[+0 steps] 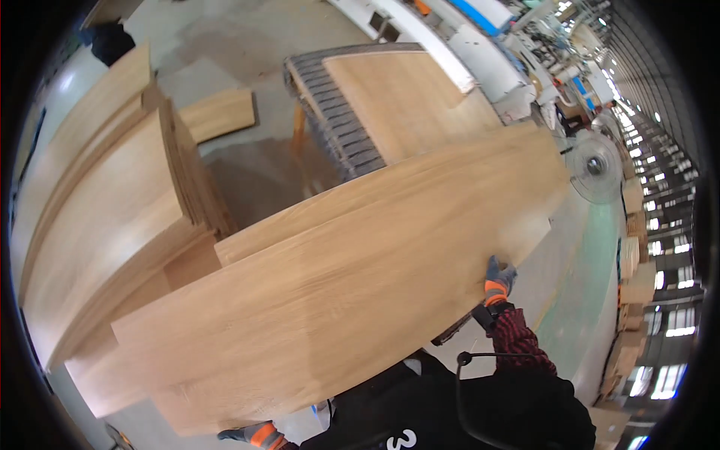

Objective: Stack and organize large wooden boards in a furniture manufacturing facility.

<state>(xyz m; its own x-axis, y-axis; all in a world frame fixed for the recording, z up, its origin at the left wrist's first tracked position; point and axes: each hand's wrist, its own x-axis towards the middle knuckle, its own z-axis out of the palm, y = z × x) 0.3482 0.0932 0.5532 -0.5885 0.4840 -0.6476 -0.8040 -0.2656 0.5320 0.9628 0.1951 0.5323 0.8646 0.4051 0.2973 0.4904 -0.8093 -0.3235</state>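
Observation:
A long, wide light-wood board (360, 277) lies slantwise in front of me, running from lower left to upper right. My left hand (247, 434), in a grey glove with an orange cuff, grips its near edge at the lower left. On the same edge, farther right, my gloved right hand (501, 276) is closed around the rim; the board hides part of its fingers. Another wood panel (274, 234) shows along the far edge, partly covered by the board. Whatever supports the board from below is mostly hidden.
Tall stacks of wood panels (112, 225) stand at the left. Beyond the board is a table with a dark ribbed side (319, 105), carrying another wood panel (390, 94). A round fan (595, 165) stands at the right, with machinery behind. A green floor strip (581, 262) runs along the right.

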